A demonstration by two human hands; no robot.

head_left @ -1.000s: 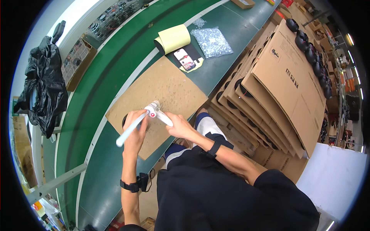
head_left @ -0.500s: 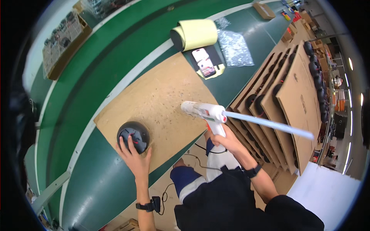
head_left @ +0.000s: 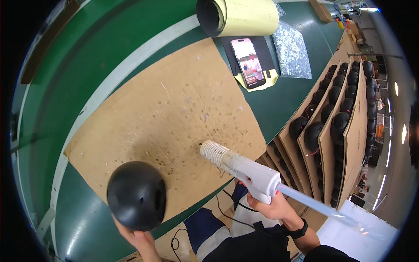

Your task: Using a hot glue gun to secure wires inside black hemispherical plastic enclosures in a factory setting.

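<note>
A shiny black, rounded shell (head_left: 136, 194) is raised at the lower left over the cardboard sheet (head_left: 152, 105). From below, my left hand (head_left: 136, 239) grips it; most of the fingers are hidden behind the shell. My right hand (head_left: 271, 207) is closed round the handle of a white hot glue gun (head_left: 251, 172). Its ribbed nozzle end points left over the sheet's near right part, apart from the shell. Out of the gun's back sticks a long translucent glue stick (head_left: 312, 203).
On the green table (head_left: 126, 30), a yellow-and-black roll (head_left: 248, 17), a lit phone (head_left: 248, 63) and a clear bag of small pieces (head_left: 292, 50) lie beyond the cardboard. Cardboard layers (head_left: 355, 131) holding several black shells stand at right. A dark cable (head_left: 224, 212) hangs near my legs.
My left hand has turned the shell, hiding its red wire, and brought it up closer. The glue gun has come nearer and lower in view, still in my right hand.
</note>
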